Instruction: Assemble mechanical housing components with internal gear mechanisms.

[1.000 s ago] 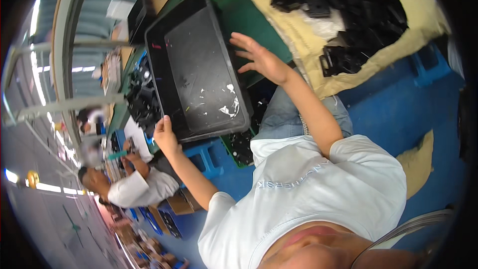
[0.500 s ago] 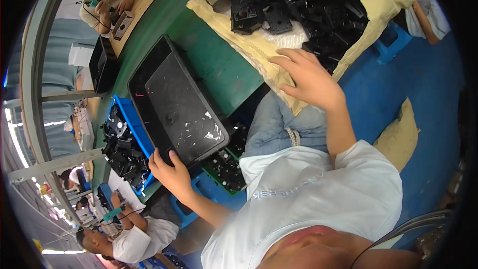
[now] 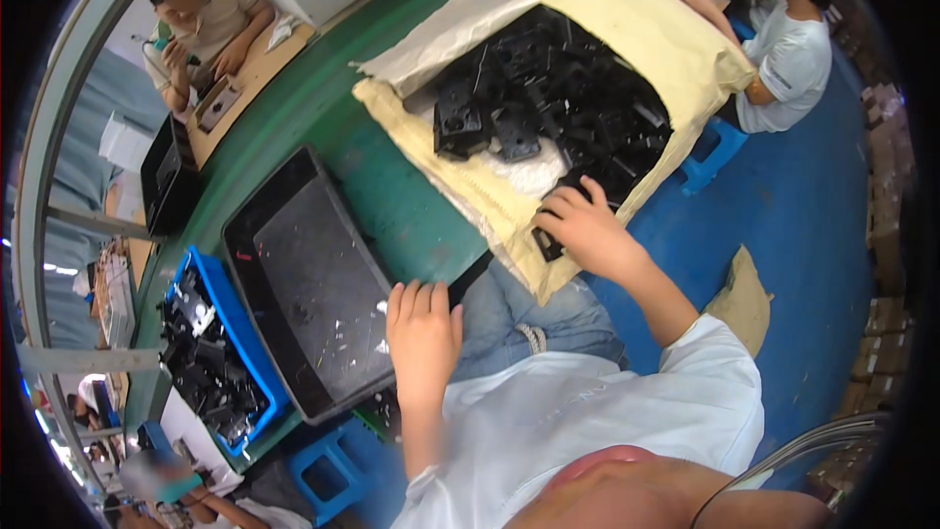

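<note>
Tray (image 3: 313,284) lowered | blue crate (image 3: 250,353) beside | right hand (image 3: 587,230) on parts (image 3: 548,108)

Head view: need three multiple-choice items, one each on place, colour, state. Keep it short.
1. Where does the left hand rest?
A. on the near edge of the black tray
B. inside the blue crate
C. on the blue stool

2. What colour is the crate of parts to the left of the tray?
A. yellow
B. blue
C. red

3. What is the state of the right hand?
A. raised in the air away from the table
B. gripping the tray
C. fingers spread on the black parts at the near edge of the pile on the yellowish sack

Key: 1 A, the fingers lie over the tray's near rim. 2 B, its walls are blue. 3 C, the fingers lie on the dark pieces, and whether they grip one cannot be told.
</note>
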Action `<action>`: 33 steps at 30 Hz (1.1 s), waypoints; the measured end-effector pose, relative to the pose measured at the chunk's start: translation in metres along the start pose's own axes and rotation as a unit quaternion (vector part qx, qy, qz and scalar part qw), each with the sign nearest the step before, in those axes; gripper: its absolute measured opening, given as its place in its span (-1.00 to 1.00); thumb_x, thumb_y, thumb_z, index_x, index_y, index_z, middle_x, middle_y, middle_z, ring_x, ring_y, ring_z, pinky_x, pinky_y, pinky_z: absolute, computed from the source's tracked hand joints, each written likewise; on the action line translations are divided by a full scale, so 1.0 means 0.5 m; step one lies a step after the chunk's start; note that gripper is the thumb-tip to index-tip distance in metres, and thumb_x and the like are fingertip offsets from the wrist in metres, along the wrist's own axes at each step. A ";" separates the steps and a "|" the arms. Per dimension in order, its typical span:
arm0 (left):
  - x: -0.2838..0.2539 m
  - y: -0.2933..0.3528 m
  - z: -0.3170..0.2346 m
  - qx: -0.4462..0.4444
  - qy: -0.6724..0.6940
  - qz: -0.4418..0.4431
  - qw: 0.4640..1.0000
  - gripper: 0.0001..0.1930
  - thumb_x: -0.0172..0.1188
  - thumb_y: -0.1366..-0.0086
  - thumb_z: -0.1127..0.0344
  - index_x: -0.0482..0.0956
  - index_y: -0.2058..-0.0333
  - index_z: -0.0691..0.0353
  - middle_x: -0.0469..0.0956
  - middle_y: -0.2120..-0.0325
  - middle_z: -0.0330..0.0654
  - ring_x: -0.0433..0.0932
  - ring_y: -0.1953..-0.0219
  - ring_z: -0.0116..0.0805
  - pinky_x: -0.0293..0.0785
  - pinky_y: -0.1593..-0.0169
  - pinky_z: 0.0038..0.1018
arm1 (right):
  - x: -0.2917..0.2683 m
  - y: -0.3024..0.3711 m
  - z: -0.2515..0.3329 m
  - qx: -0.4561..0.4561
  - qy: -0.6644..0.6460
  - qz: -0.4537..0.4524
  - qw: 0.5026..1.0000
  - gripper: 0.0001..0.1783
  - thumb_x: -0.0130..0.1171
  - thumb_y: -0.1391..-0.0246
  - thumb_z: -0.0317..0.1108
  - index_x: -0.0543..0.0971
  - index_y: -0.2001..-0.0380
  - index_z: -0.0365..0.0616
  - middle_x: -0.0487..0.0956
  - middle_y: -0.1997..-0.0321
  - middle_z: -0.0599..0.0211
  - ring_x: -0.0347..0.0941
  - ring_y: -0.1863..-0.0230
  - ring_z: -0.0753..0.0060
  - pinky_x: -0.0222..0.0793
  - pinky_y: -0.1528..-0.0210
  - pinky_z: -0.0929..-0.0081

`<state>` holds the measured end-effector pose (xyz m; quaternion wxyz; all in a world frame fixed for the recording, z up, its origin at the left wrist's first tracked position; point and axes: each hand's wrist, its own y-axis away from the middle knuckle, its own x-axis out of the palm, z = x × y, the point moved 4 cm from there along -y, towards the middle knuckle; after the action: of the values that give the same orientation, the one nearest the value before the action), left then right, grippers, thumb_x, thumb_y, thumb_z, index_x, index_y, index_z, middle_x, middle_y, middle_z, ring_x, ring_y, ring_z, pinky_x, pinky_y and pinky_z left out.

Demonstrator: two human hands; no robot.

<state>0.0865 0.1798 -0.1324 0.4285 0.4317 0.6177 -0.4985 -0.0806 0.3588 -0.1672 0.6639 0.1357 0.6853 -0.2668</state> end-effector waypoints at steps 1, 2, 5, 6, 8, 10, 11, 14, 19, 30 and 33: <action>0.004 -0.006 0.008 -0.016 -0.011 -0.008 1.000 -0.66 0.29 -0.07 0.31 0.55 0.16 0.30 0.61 0.24 -0.05 0.53 0.04 -0.11 0.30 -0.22 -0.22 | -0.001 -0.005 -0.003 -0.014 -0.009 0.003 1.000 -0.65 0.18 0.11 -0.47 0.53 0.16 0.00 0.47 0.11 0.32 0.31 -0.06 0.22 -0.01 -0.35 -0.01; 0.008 -0.012 0.009 -0.009 -0.005 -0.015 1.000 -0.66 0.29 -0.07 0.31 0.55 0.16 0.30 0.61 0.24 -0.05 0.53 0.04 -0.11 0.30 -0.22 -0.22 | -0.003 -0.010 -0.009 -0.009 0.000 0.001 1.000 -0.65 0.18 0.11 -0.47 0.53 0.16 0.00 0.47 0.11 0.32 0.31 -0.06 0.22 -0.01 -0.35 -0.01; 0.011 -0.027 0.012 -0.026 -0.030 -0.043 0.998 -0.72 0.27 -0.09 0.31 0.54 0.23 0.30 0.59 0.40 -0.08 0.54 0.19 -0.12 0.33 -0.19 -0.24 | 0.006 -0.017 -0.019 0.005 -0.046 0.076 0.996 -0.56 0.20 0.18 -0.50 0.52 0.11 0.01 0.46 0.05 0.35 0.31 -0.12 0.23 -0.01 -0.37 0.04; 0.012 -0.034 0.010 -0.031 -0.037 -0.051 0.998 -0.74 0.26 -0.10 0.31 0.53 0.25 0.29 0.58 0.45 -0.09 0.55 0.25 -0.13 0.34 -0.18 -0.24 | 0.009 -0.016 -0.021 0.012 -0.062 0.101 0.993 -0.52 0.20 0.21 -0.51 0.52 0.10 0.02 0.46 0.03 0.36 0.31 -0.13 0.23 -0.01 -0.38 0.05; 0.020 -0.052 0.001 -0.024 -0.032 -0.052 0.998 -0.76 0.26 -0.10 0.31 0.53 0.26 0.29 0.57 0.46 -0.09 0.54 0.28 -0.13 0.36 -0.16 -0.25 | 0.014 -0.017 -0.027 0.025 -0.069 0.106 0.992 -0.51 0.21 0.22 -0.51 0.51 0.09 0.01 0.46 0.02 0.36 0.31 -0.13 0.23 0.00 -0.37 0.06; 0.019 -0.068 -0.013 -0.026 -0.039 -0.056 0.997 -0.78 0.25 -0.11 0.32 0.53 0.29 0.27 0.56 0.47 -0.10 0.53 0.33 -0.13 0.39 -0.13 -0.25 | 0.013 -0.018 -0.031 0.032 -0.094 0.107 0.989 -0.48 0.24 0.25 -0.52 0.51 0.08 0.00 0.46 0.00 0.36 0.32 -0.12 0.22 0.02 -0.36 0.07; 0.017 -0.076 -0.024 -0.025 -0.041 -0.059 0.997 -0.80 0.25 -0.11 0.32 0.54 0.30 0.26 0.56 0.48 -0.10 0.53 0.36 -0.13 0.40 -0.11 -0.25 | 0.012 -0.018 -0.035 0.037 -0.105 0.108 0.988 -0.46 0.25 0.26 -0.53 0.51 0.08 0.00 0.46 -0.01 0.36 0.32 -0.12 0.21 0.03 -0.35 0.08; -0.013 -0.135 -0.131 0.123 0.137 -0.066 0.981 -0.82 0.25 -0.09 0.34 0.58 0.31 0.24 0.55 0.53 -0.12 0.50 0.49 -0.12 0.45 0.29 -0.31 | 0.022 -0.018 -0.035 0.025 -0.068 0.063 0.995 -0.47 0.25 0.23 -0.52 0.51 0.06 -0.01 0.47 -0.03 0.34 0.33 -0.12 0.21 0.08 -0.32 0.11; 0.017 -0.105 -0.355 0.513 0.342 0.058 0.785 -0.85 0.18 -0.08 0.36 0.58 0.64 0.17 0.52 0.68 -0.18 0.45 0.66 -0.16 0.38 0.49 -0.30 | -0.043 -0.020 -0.035 -0.051 -0.060 0.035 0.996 -0.50 0.25 0.16 -0.49 0.51 0.04 -0.03 0.48 -0.05 0.31 0.36 -0.09 0.19 0.19 -0.22 0.21; 0.297 0.010 -0.537 0.547 0.451 0.456 0.538 -0.64 0.11 -0.20 0.10 0.68 0.44 0.32 0.65 0.45 0.02 0.56 0.43 0.09 0.48 0.33 -0.17 | -0.086 -0.019 0.152 -0.150 -0.561 0.055 0.812 -0.73 0.10 0.01 -0.59 0.57 0.18 -0.20 0.59 0.26 0.28 0.50 0.32 0.30 0.42 0.26 0.47; 0.376 0.002 -0.554 0.490 0.501 0.460 0.544 -0.62 0.09 -0.24 0.08 0.68 0.44 0.32 0.64 0.45 0.05 0.55 0.43 0.12 0.48 0.32 -0.16 | 0.030 -0.031 0.275 -0.096 -0.738 0.026 0.667 -0.76 -0.03 0.05 -0.64 0.59 0.32 -0.27 0.57 0.41 0.27 0.46 0.38 0.42 0.37 0.34 0.52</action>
<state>0.0113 0.4731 -0.2754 -0.0586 0.9794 0.1079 -0.1605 0.0247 0.2684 -0.1759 0.9688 -0.1522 -0.0111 -0.1951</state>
